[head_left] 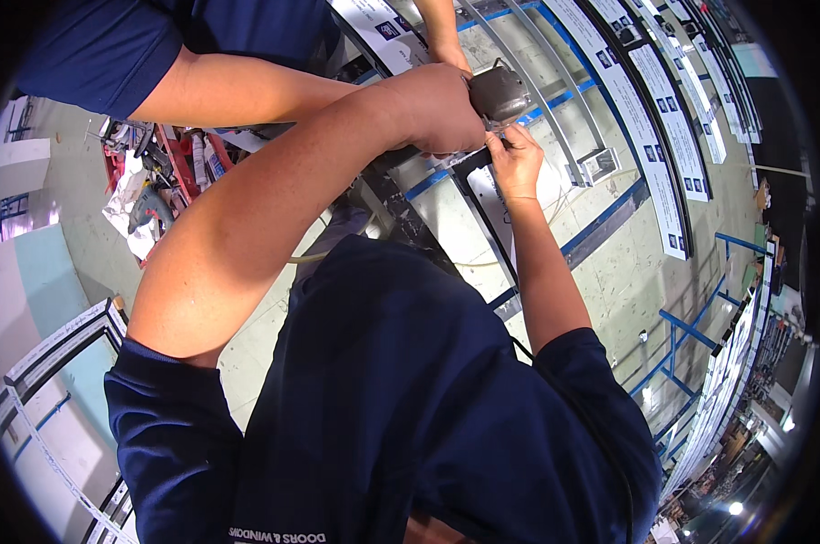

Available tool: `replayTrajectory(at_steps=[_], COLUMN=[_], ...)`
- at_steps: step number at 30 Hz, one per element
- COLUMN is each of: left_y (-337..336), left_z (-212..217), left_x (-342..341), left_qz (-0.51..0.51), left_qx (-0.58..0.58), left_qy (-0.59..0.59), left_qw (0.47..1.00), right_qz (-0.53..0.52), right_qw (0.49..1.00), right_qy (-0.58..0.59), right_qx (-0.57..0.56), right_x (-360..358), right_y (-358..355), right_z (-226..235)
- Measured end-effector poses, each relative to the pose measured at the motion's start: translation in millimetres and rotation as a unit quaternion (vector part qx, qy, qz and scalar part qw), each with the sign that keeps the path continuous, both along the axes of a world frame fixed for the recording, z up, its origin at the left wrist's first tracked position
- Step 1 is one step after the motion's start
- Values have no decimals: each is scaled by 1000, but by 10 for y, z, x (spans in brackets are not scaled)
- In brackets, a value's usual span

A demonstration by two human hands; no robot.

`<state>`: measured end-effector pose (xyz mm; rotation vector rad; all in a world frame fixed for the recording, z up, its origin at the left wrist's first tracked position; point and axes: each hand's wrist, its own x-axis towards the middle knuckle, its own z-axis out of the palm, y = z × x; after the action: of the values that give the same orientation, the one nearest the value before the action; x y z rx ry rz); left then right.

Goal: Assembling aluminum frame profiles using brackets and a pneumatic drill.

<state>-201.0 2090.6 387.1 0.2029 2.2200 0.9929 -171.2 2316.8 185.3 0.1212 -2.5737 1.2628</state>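
My left hand (pixel 448 111) is closed, back up, at a dark grey power tool (pixel 500 94) with a rounded body and a metal hook. Its grip is hidden by my fingers. Just below the tool, my right hand (pixel 517 161) pinches with thumb and fingertips at something too small to name. Both hands are close together over a long profile with white film (pixel 493 204), its middle hidden under them. A co-worker's forearm (pixel 247 88) passes behind my left forearm, its hand hidden. Another bare arm (pixel 441 27) reaches down from the top edge beside the tool.
Grey metal bars (pixel 541 86) lie across a blue-edged frame on the right. Several film-covered profiles (pixel 641 136) stand beyond them. On the left is a red rack (pixel 176 163) with tools, a drill (pixel 149 210) among them. A window frame (pixel 61 349) leans lower left; blue stands (pixel 691 331) are lower right.
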Motion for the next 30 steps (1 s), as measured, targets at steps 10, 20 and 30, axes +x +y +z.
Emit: replayTrajectory(at_steps=[10,20,30], left_y=[92,66,211], left_z=[8,-35,15], left_x=[7,32,45], left_qz=[-88,-44,-101], left_qx=[-23,-10,-63], left_qy=[82,46,118], left_qw=[993,998,986], right_qz=[-12,-9,-6], right_qw=[996,990,992], right_qy=[86,137,114], right_qx=[15,43,45], right_x=[-15,-3,-1], right_y=[23,3,73], right_z=[-177,-135,-177])
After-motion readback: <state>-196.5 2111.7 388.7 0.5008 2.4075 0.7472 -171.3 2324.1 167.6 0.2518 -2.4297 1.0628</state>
